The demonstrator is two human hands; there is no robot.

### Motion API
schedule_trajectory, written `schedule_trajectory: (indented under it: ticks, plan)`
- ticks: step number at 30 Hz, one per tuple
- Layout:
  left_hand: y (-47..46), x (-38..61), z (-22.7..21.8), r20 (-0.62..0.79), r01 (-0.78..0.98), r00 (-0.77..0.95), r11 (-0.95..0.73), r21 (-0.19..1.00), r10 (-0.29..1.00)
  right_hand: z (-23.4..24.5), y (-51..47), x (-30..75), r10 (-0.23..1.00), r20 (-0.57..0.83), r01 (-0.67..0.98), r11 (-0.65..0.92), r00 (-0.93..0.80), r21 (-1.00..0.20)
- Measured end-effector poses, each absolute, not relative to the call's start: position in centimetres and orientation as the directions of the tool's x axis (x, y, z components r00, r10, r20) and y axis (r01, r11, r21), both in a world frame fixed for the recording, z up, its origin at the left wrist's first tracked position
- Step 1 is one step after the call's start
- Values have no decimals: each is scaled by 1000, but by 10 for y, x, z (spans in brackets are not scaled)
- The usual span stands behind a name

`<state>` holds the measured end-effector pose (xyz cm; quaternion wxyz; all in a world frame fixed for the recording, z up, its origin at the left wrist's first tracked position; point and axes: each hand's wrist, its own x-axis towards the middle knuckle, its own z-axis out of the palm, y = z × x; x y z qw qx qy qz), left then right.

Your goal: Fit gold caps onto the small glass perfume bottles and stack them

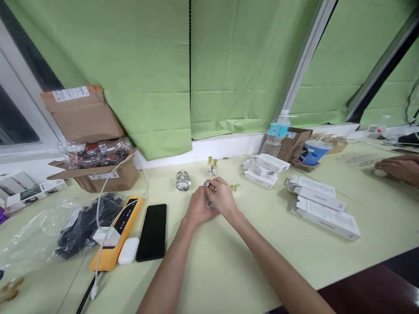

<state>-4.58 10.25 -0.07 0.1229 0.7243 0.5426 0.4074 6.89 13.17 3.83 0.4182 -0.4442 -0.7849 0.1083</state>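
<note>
A small clear glass bottle with a silvery top stands between my hands, mostly hidden by them. My left hand is closed around its body from the left. The fingers of my right hand are closed at its top, around a small shiny part that I cannot make out fully. Behind my hands are two slim glass vials with gold caps. To the left sits a round glass perfume bottle. Small gold-green caps lie just right of my right hand.
On the left are a black phone, a white earbud case, an orange power strip and an open carton. On the right lie white boxes, a water bottle and a blue cup. Another person's hand is at far right.
</note>
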Motion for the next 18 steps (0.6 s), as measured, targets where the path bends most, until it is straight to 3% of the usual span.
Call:
schedule_trajectory:
  ticks: [18]
  plan:
    - [103, -47, -1, 431, 681, 65, -356, 640, 900, 34, 134, 68, 802, 562, 469, 584, -203, -663]
